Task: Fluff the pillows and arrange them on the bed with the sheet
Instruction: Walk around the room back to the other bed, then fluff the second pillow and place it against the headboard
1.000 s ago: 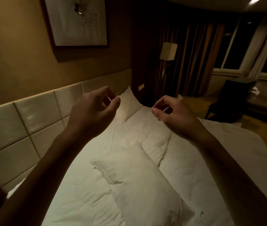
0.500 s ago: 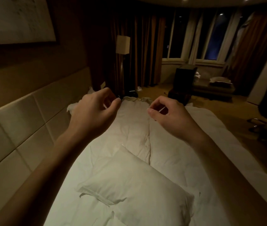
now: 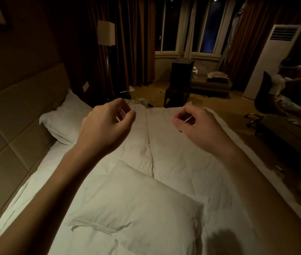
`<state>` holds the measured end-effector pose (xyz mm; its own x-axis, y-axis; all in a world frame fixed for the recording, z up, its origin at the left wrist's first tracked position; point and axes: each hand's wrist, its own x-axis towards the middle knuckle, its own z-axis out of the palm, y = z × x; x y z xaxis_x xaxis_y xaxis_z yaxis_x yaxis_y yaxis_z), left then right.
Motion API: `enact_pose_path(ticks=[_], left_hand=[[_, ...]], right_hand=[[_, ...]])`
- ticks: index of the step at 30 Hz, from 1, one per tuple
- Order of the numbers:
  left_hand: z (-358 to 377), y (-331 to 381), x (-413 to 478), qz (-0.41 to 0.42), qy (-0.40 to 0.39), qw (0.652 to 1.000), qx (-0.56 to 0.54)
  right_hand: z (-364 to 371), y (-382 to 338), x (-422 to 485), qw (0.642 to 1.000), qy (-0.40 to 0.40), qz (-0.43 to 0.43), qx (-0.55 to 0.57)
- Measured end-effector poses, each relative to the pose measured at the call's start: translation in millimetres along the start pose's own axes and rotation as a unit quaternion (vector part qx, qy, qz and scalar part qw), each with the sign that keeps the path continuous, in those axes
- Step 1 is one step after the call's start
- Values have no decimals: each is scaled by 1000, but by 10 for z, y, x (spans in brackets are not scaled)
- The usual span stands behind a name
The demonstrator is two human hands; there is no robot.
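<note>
A white pillow [image 3: 142,205] lies near me on the bed, slanted across the white sheet [image 3: 182,159]. A second white pillow [image 3: 63,122] rests at the far left against the headboard [image 3: 17,126]. My left hand [image 3: 105,129] and my right hand [image 3: 199,129] hover above the sheet, beyond the near pillow and apart from each other. On both hands the fingers are curled with the thumb close to the fingertips, and I see nothing held in either. Neither hand touches a pillow or the sheet.
A floor lamp [image 3: 106,33] stands past the bed's far left corner, by dark curtains. A dark chair [image 3: 180,78] and a low sofa sit under the windows. A tall air conditioner [image 3: 274,57] and a seated person [image 3: 282,92] are at the right, with a dark low table [image 3: 293,137] beside the bed.
The view has swung right and down, so the far pillow, the air conditioner and the seated person now show. Both hands keep the same curled pose above the sheet.
</note>
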<state>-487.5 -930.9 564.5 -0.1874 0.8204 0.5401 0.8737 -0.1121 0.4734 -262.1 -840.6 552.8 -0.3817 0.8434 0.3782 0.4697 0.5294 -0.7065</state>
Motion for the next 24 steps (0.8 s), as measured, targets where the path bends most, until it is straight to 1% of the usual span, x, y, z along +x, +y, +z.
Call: enact_pose_path(ticks=[4, 9, 11, 15, 18, 21, 24], left_hand=[[262, -115, 120, -14, -15, 1000, 7], [606, -302, 233, -27, -13, 1000, 0], [766, -414, 236, -35, -26, 999, -10], [1155, -771, 203, -62, -62, 995, -47], [1473, -1135, 134, -98, -76, 988, -88], [1788, -1529, 61, -145, -85, 978, -126], [2079, -1837, 8, -168, -104, 971, -136]], right_hand=[[31, 297, 146, 1000, 6, 9, -4], [160, 713, 237, 999, 0, 44, -2], [225, 893, 229, 998, 2, 64, 2], [461, 1320, 154, 992, 10, 123, 5], [719, 1659, 48, 984, 16, 174, 14], [991, 1959, -71, 973, 20, 231, 17], [1244, 2224, -208, 960, 36, 278, 26]])
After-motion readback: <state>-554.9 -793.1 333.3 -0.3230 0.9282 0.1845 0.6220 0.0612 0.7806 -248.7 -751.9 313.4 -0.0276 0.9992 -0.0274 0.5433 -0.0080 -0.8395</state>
